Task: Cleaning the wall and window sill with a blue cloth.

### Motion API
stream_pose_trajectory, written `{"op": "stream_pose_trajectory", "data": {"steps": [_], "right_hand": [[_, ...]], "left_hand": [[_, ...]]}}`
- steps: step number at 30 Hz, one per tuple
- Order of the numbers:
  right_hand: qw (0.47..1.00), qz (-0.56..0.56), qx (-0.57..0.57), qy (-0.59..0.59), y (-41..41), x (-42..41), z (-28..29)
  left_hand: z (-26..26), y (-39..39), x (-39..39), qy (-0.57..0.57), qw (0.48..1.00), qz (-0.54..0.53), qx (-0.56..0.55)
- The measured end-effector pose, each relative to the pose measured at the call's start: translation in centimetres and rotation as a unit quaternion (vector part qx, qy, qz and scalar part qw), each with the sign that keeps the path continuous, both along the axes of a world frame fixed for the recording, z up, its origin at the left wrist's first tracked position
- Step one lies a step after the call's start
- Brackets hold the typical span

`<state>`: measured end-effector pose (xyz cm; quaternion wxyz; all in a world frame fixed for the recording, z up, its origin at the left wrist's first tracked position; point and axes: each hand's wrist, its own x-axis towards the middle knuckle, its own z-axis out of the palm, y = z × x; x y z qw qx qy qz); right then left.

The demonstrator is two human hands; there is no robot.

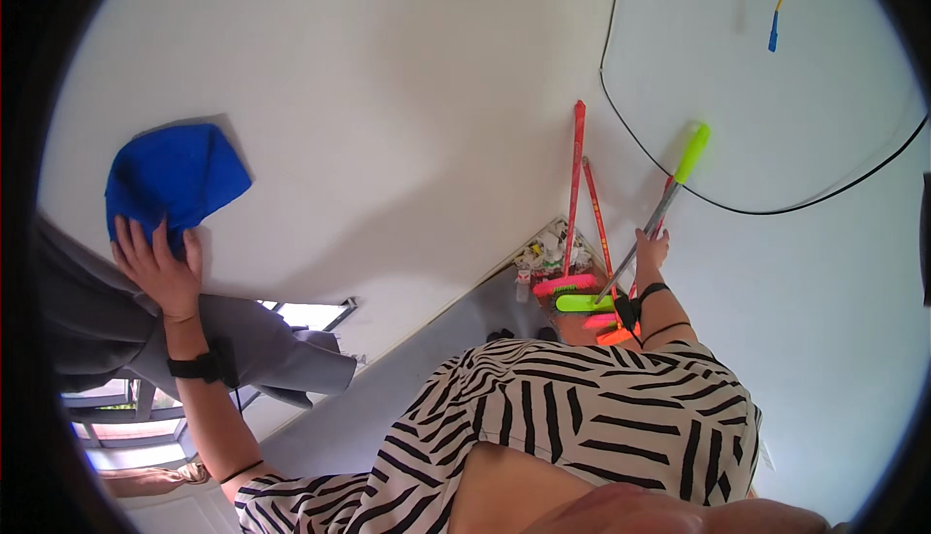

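At the left, my left hand [161, 265] lies with spread fingers on the lower edge of a blue cloth [174, 170], which is flat against the white wall. My right hand [653, 249] is at the right, by the grey pole of a broom with a lime-green grip [692, 154]. The thumb touches the pole; how the other fingers close is hard to see. That pole leans up against the right wall and runs down to a lime-green broom head [584, 303]. A red handle stands just behind it, partly hidden.
In the corner stand red-handled brooms [574, 185], with a pink broom head [564, 285], a plastic bottle [523, 284] and a heap of crumpled litter [549, 254]. A grey curtain [269, 345] hangs by the window at left. A black cable [756, 212] runs along the right wall.
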<state>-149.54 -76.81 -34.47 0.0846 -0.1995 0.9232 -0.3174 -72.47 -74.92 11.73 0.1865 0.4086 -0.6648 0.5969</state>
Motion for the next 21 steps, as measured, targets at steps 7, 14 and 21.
{"op": "stream_pose_trajectory", "data": {"steps": [7, 14, 21], "right_hand": [[0.951, 0.168, -0.222, -0.135, -6.2, 10.0, 1.4], [0.448, 0.645, -0.616, 0.058, -6.5, 38.2, 38.1], [0.425, 0.536, -0.673, 0.281, -8.3, 47.3, 49.7]], "left_hand": [[0.9, -0.7, -5.8, 0.054, 0.996, -0.044, 0.049], [3.7, -0.5, -11.4, 0.046, 0.994, -0.064, 0.074], [7.5, 0.4, -13.3, 0.150, 0.974, -0.105, 0.131]]}}
